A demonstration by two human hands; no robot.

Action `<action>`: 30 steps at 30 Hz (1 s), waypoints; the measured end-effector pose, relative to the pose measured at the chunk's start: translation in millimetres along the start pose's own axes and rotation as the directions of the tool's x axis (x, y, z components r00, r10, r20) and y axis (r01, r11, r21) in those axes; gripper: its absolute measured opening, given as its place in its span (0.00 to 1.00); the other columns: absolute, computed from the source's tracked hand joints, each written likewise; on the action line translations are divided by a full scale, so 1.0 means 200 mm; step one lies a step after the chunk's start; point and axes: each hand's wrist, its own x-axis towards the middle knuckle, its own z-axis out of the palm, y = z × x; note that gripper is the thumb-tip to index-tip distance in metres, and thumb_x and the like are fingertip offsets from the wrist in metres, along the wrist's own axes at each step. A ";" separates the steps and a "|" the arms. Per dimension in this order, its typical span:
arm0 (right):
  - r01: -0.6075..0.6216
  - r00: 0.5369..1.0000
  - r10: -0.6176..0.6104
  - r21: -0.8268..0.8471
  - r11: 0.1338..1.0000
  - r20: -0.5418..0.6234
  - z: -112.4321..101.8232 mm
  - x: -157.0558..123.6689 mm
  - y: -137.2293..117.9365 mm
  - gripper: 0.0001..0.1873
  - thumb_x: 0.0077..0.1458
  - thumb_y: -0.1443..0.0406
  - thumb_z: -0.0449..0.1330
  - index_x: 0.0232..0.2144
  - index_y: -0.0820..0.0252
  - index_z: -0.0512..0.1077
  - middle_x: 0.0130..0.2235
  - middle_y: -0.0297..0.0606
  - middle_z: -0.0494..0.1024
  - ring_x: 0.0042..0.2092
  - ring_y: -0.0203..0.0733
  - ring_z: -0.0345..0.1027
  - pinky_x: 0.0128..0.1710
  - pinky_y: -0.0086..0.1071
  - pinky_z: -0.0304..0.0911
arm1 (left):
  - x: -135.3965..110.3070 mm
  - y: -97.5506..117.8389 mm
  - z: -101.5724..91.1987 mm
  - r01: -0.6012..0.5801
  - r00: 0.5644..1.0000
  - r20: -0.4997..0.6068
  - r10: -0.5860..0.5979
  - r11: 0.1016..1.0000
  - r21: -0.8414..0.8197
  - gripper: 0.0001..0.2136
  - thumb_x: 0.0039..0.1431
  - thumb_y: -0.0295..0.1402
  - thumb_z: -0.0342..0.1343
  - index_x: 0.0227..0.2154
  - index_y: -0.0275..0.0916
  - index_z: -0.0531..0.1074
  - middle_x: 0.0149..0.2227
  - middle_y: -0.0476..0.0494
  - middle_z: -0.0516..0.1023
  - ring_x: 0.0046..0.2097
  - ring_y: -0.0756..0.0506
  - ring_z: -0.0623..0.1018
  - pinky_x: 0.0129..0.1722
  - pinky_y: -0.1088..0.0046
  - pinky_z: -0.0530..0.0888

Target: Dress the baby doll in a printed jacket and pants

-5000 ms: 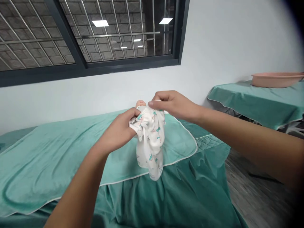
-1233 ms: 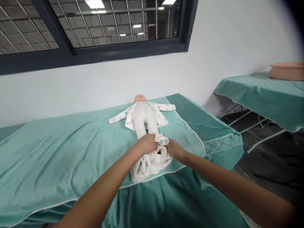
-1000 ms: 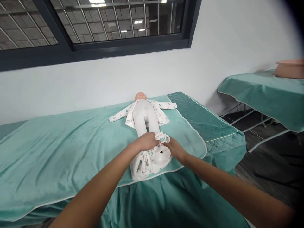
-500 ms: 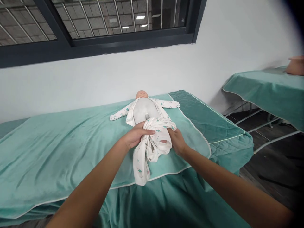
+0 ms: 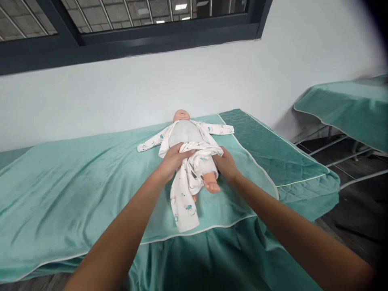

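A baby doll (image 5: 181, 115) lies on its back, its head toward the wall. Its grey torso shows between the open fronts of a white printed jacket (image 5: 153, 139), the sleeves spread out to both sides. White printed baby trousers (image 5: 194, 169) are bunched over its hips and legs. My left hand (image 5: 172, 161) is closed on the waistband, thumb on top. On the opposite side my right hand (image 5: 226, 165) grips the cloth, its fingertips partly hidden. One bare foot (image 5: 212, 185) sticks out of a trouser leg; the other leg of the trousers hangs loose toward me, with a foot barely visible beside it.
A light green blanket (image 5: 75, 194) covers the bed, with a darker quilted mattress cover (image 5: 273, 149) at the right. Behind stands a white wall (image 5: 121, 97) under a barred window (image 5: 145, 16). Another green-covered bed (image 5: 348, 105) on a metal frame stands to the right.
Both hands have pulled the trousers up toward the doll's hips. The doll's foot has come out of the trouser leg on the right. My view has shifted slightly.
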 end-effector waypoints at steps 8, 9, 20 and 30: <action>0.289 0.845 -0.170 -0.165 0.943 0.508 -0.04 -0.03 -0.37 0.25 0.54 0.61 0.61 0.54 0.52 0.67 0.57 0.38 0.71 0.57 0.46 0.64 0.57 0.39 0.58 | -0.13 -0.03 -0.13 0.071 0.993 0.108 -0.044 0.965 -0.253 0.13 0.55 0.43 0.63 0.32 0.36 0.74 0.30 0.46 0.74 0.32 0.49 0.72 0.32 0.74 0.68; 0.297 0.832 -0.151 -0.198 0.934 0.535 -0.01 -0.03 -0.42 0.24 0.55 0.58 0.62 0.54 0.52 0.68 0.55 0.37 0.72 0.56 0.46 0.65 0.55 0.39 0.59 | -0.14 -0.03 -0.12 0.079 0.994 0.092 -0.055 0.955 -0.284 0.13 0.55 0.43 0.62 0.33 0.37 0.74 0.30 0.47 0.74 0.32 0.49 0.72 0.31 0.75 0.68; 0.194 0.691 0.146 -0.377 0.906 0.707 0.18 0.08 -0.58 0.20 0.44 0.51 0.68 0.24 0.60 0.68 0.25 0.29 0.64 0.27 0.34 0.55 0.26 0.29 0.49 | -0.23 -0.06 -0.18 0.143 0.980 0.169 -0.106 0.964 -0.223 0.16 0.51 0.41 0.67 0.40 0.38 0.76 0.37 0.46 0.78 0.37 0.48 0.75 0.36 0.74 0.68; -0.040 0.671 0.156 -0.175 0.984 0.725 0.21 0.02 -0.44 0.21 0.48 0.50 0.66 0.34 0.60 0.71 0.26 0.29 0.68 0.27 0.33 0.57 0.26 0.28 0.53 | -0.13 -0.14 -0.04 -0.132 0.961 -0.271 0.050 0.946 -0.295 0.15 0.53 0.44 0.63 0.34 0.40 0.69 0.30 0.53 0.73 0.30 0.51 0.71 0.32 0.75 0.69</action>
